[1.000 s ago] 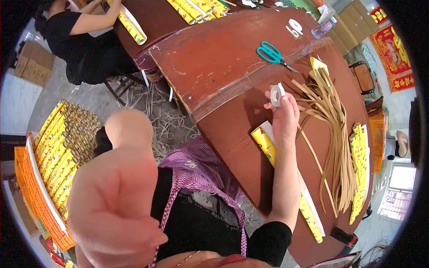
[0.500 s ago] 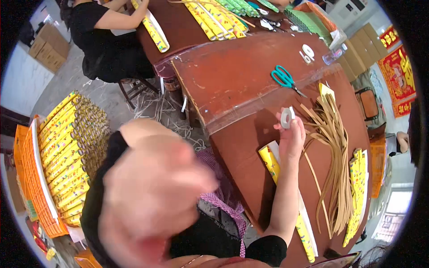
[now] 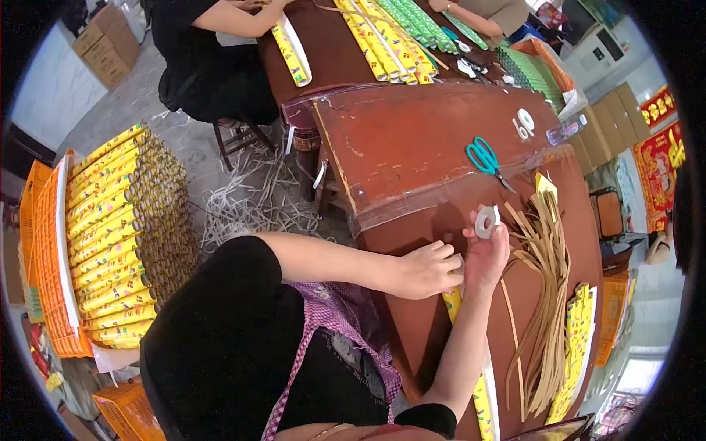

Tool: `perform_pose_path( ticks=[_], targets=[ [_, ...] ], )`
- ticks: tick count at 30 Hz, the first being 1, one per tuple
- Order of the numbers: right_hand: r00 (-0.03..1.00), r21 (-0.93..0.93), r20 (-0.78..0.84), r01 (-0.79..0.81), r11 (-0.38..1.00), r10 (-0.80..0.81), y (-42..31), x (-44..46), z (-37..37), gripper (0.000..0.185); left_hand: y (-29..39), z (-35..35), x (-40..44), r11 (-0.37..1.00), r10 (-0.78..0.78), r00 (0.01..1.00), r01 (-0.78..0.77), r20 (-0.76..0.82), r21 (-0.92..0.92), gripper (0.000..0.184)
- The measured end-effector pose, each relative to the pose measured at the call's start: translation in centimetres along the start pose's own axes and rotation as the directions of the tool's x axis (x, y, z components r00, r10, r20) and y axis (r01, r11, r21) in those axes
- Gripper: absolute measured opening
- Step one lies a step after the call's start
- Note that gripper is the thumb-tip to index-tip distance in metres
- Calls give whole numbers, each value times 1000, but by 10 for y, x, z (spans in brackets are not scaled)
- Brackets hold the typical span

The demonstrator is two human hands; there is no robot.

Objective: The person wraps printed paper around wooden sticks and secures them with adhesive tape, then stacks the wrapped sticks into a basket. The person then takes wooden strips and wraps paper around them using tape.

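My right hand [image 3: 488, 253] is raised over the brown table, its fingers and thumb closed on a small white roll of tape [image 3: 486, 221]. Close beside it, my left hand [image 3: 430, 270] reaches across with curled fingers; whatever they may pinch is hidden. Under both hands lies a yellow patterned tube [image 3: 482, 403] with a white strip along it, partly covered by my right forearm. A bundle of tan strips [image 3: 551, 294] is spread to the right of my hands. Scissors with teal handles [image 3: 483, 156] rest farther up the table.
Yellow patterned pieces [image 3: 577, 345] lie at the right edge. More white tape rolls [image 3: 525, 120] sit at the back near a clear bottle [image 3: 565, 131]. An orange crate [image 3: 55, 257] with many yellow tubes stands at left. Two people work at the far table.
My left arm, blurred near my body before, has swung right and its hand is now beside my right hand. The right hand keeps the tape roll. The view has shifted slightly.
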State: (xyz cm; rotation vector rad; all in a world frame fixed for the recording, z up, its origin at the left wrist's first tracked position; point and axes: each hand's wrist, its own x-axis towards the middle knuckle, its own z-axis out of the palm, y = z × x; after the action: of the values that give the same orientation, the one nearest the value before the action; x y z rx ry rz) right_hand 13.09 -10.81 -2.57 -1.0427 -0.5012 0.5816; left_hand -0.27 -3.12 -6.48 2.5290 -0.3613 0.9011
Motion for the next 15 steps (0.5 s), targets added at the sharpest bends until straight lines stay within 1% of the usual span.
perform_pose_path(
  ticks=[1, 3, 7, 8, 9, 10, 12, 13, 15],
  targets=[
    [1000, 0, 5, 0, 1000, 0, 1, 1, -1, 27, -1, 1, -1, 1000, -2, 1000, 2, -3, 4, 18],
    [1000, 2, 7, 4, 1000, -4, 1, 1, -2, 28, -2, 4, -2, 1000, 11, 998, -10, 59, -15, 14],
    [1000, 11, -1, 2, 1000, -2, -3, 2, -5, 33, -4, 3, -1, 998, 10, 999, -7, 44, -65, 11],
    [1000, 20, -2, 15, 1000, -15, -7, 3, -4, 37, -4, 1, 0, 994, -4, 998, 10, 64, -105, 11],
    [1000, 30, -4, 29, 999, -29, -11, 3, -2, 40, -3, -2, 1, 989, -16, 996, 28, 86, -144, 12],
    [998, -14, -46, 41, 999, -42, -17, 1, 4, 48, -4, -2, 0, 989, -14, 997, 26, 82, -144, 12],
    [997, -25, -28, 74, 997, -74, -31, -4, 11, 50, -6, 1, -2, 992, 18, 999, -14, 31, -122, 18],
    [995, -31, -10, 104, 994, -104, -38, -6, 13, 52, -6, -1, -1, 993, 23, 999, -19, 27, -120, 18],
    [995, -10, -22, 92, 996, -92, -51, -15, 12, 53, -6, -3, 0, 996, 35, 995, -27, 90, -86, 22]
  ],
)
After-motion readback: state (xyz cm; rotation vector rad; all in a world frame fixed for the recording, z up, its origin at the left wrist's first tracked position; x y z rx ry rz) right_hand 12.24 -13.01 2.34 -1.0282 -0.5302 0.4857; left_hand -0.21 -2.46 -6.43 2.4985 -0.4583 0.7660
